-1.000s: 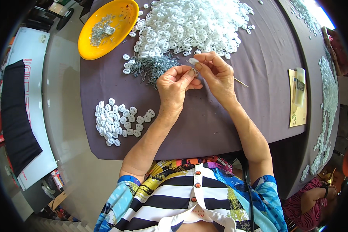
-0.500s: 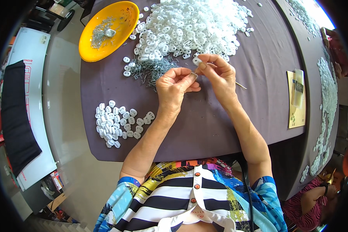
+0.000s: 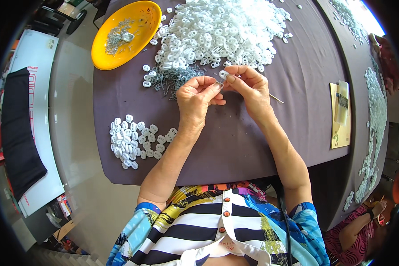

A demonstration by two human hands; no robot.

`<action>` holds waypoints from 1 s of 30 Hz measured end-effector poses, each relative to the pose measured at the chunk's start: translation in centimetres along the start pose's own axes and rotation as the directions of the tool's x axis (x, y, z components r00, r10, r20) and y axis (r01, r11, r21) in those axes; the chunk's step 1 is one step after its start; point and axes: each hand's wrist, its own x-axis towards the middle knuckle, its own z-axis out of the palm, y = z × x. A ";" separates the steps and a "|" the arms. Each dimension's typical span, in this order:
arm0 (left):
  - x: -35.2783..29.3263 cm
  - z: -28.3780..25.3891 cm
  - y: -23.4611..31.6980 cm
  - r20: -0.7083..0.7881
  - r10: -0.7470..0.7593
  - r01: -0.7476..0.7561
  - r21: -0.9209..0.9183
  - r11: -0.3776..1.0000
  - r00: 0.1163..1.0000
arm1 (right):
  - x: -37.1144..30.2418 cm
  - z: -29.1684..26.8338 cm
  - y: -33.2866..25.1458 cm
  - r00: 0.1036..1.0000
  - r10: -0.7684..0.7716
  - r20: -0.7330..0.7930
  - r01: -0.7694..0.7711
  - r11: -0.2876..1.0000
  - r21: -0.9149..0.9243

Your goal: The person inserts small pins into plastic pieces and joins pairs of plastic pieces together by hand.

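Note:
My right hand (image 3: 252,90) pinches a small white oval plastic piece with two holes (image 3: 224,75) between thumb and fingers. Close beside it, my left hand (image 3: 200,95) has its thumb and forefinger pressed together on something tiny, mostly hidden by the fingertips. Both hands are near each other above the dark tablecloth, just short of a heap of the same white pieces (image 3: 226,33). Left of the heap's near edge lies a pile of small grey metal pins (image 3: 175,76). A thin stick (image 3: 277,98) shows beyond my right hand; I cannot tell whether it is held.
A yellow plate (image 3: 103,60) with metal pins stands at the far left. White pieces (image 3: 127,141) lie grouped at the near left. To the right are a tan envelope (image 3: 340,135) and a clear plastic packet (image 3: 342,102). Another person's arm (image 3: 354,230) shows at the lower right.
My left hand has shifted slightly left. The white piece in my right hand has tilted and moved a little lower, so its holes show more plainly.

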 end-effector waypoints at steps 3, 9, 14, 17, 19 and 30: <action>0.0 0.0 0.0 0.004 -0.001 0.001 -0.009 1.000 1.000 | 0.1 -0.2 0.2 1.000 -0.003 0.011 0.003 1.000 -0.018; 0.0 0.1 0.0 -0.012 0.013 -0.013 0.009 1.000 1.000 | 0.0 0.0 0.3 0.999 0.002 0.039 -0.003 1.000 0.030; 0.0 0.3 -0.1 -0.017 0.045 -0.045 -0.006 0.999 0.999 | 0.0 0.0 0.3 0.999 0.016 0.041 -0.016 1.000 0.004; 0.0 0.3 -0.2 0.002 0.066 -0.066 0.017 0.998 0.998 | -0.1 0.1 0.2 0.998 -0.020 0.057 0.022 0.999 -0.035; 0.0 0.3 -0.4 0.009 0.069 -0.069 -0.006 0.998 0.998 | -0.2 0.3 -0.2 0.998 -0.025 0.058 0.031 0.995 -0.093; -0.2 0.6 -0.6 0.005 0.071 -0.070 -0.094 0.993 0.997 | -0.2 0.1 -0.1 0.997 -0.015 0.070 0.022 0.995 -0.094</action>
